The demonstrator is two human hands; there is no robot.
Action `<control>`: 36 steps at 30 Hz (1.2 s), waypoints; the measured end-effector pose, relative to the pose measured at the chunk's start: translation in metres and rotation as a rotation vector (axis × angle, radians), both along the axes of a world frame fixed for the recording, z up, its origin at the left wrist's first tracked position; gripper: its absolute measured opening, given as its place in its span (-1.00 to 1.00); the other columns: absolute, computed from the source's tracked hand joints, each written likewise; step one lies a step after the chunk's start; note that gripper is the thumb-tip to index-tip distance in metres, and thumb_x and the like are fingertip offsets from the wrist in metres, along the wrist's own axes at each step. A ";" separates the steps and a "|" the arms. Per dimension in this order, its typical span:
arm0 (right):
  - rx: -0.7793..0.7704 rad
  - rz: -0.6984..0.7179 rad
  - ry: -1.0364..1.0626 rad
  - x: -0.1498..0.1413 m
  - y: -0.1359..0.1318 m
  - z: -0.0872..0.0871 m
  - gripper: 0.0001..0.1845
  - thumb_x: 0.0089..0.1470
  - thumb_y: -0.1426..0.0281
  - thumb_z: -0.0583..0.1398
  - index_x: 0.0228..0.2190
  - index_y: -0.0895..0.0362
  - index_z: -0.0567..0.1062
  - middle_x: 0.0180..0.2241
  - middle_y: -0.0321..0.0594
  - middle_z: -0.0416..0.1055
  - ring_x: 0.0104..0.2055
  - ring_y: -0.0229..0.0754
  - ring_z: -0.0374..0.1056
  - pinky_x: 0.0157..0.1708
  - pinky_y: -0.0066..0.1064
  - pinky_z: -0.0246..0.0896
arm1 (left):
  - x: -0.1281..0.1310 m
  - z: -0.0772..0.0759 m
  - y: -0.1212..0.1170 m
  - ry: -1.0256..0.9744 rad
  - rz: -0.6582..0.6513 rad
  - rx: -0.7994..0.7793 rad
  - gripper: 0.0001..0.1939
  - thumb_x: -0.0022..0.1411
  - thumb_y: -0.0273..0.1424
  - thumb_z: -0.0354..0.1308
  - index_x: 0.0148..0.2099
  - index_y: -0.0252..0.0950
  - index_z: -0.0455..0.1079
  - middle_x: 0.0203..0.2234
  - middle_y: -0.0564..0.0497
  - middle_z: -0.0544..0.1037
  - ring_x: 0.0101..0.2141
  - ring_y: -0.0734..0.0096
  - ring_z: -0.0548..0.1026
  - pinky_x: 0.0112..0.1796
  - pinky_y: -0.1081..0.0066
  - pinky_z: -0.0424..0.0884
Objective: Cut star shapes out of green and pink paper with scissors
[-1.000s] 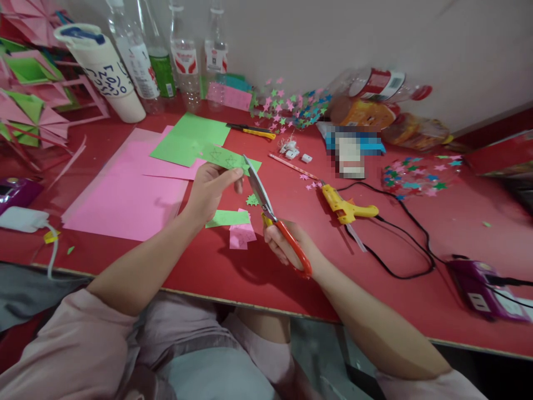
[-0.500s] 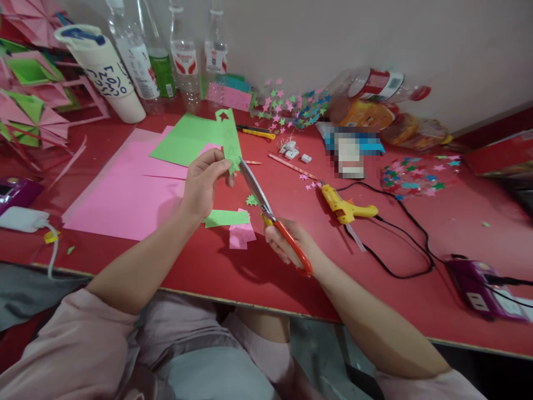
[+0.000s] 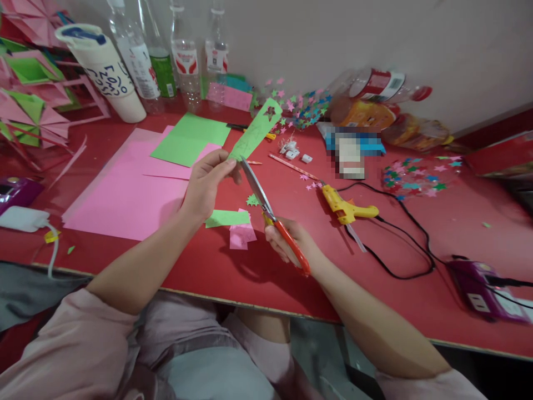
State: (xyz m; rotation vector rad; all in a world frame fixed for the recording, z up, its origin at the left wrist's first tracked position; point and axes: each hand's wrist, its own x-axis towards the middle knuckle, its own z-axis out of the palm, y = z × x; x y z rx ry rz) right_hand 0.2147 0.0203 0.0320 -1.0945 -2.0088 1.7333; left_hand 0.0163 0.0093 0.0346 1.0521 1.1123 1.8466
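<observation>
"Call it for me: what's in the hands?"

"My left hand (image 3: pixel 207 186) is pinching the green strip (image 3: pixel 254 134) at its near end, thumb on top, and the strip slants up and away. My right hand (image 3: pixel 293 239) is closed around the scissors (image 3: pixel 259 191), red handles low, tips right up at the pinched end!"

"So which step is this?"

"Cutting, I'd judge. There's a star-shaped hole at the far end and faint drawn lines further down. Whether the tips are biting paper or just beside it, I can't tell."

"And the next snip, what does it call for?"

"Precision! I'd want the paper firm and turned so a line meets the blades, the scissors steady, and my left thumb clear of those tips. It's tight in there; a careless squeeze could nick skin or spoil an edge."

"Anything underneath?"

"On the red surface (image 3: pixel 200 272), a small jagged green piece (image 3: pixel 252 200), and nearer me a flat green piece (image 3: pixel 220 218) overlapping pink scraps (image 3: pixel 242 238). The yellow glue gun (image 3: pixel 343 208) lies off to my right, untouched."
</observation>
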 end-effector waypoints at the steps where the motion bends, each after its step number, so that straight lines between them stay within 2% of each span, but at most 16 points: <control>1: 0.001 0.003 0.001 0.000 0.000 0.000 -0.58 0.01 0.05 0.10 -0.61 0.10 0.17 -0.78 -0.50 0.03 -0.78 -0.43 -0.05 -0.75 -0.52 -0.17 | 0.000 0.000 0.000 0.002 0.010 0.004 -0.86 0.12 -0.40 0.08 -0.48 -0.27 0.28 -0.62 0.14 0.40 -0.58 0.63 0.38 -0.40 0.49 0.38; 8: -0.016 0.064 -0.027 0.002 0.007 -0.007 -0.53 -0.06 -0.02 0.13 -0.60 0.10 0.18 -0.79 -0.51 0.03 -0.79 -0.43 -0.05 -0.78 -0.53 -0.14 | -0.002 0.002 -0.001 0.063 0.027 0.019 -0.82 0.12 -0.45 0.05 -0.53 -0.28 0.28 -0.66 0.13 0.36 -0.59 0.64 0.33 -0.42 0.51 0.34; 17: 0.019 0.140 -0.027 0.006 0.009 -0.009 -0.46 -0.02 -0.13 0.04 -0.57 0.10 0.19 -0.78 -0.49 0.07 -0.79 -0.43 -0.02 -0.78 -0.52 -0.07 | -0.004 0.002 -0.001 0.087 0.017 0.003 -0.82 0.10 -0.49 0.05 -0.55 -0.28 0.29 -0.68 0.13 0.35 -0.60 0.63 0.32 -0.44 0.49 0.31; 28: -0.005 0.142 -0.031 0.006 0.010 -0.008 -0.49 0.01 -0.10 0.04 -0.55 0.11 0.21 -0.78 -0.50 0.06 -0.79 -0.43 -0.03 -0.77 -0.52 -0.10 | -0.004 0.002 -0.001 0.129 0.028 0.006 -0.82 0.10 -0.49 0.05 -0.55 -0.29 0.30 -0.70 0.13 0.35 -0.60 0.62 0.31 -0.44 0.48 0.30; 36: 0.050 0.137 -0.044 0.005 0.009 -0.006 -0.55 0.06 -0.01 0.02 -0.56 0.11 0.22 -0.79 -0.49 0.06 -0.79 -0.41 -0.03 -0.77 -0.52 -0.11 | -0.005 0.001 0.000 0.105 0.029 -0.006 -0.81 0.11 -0.48 0.07 -0.55 -0.29 0.30 -0.69 0.13 0.35 -0.61 0.62 0.31 -0.43 0.47 0.32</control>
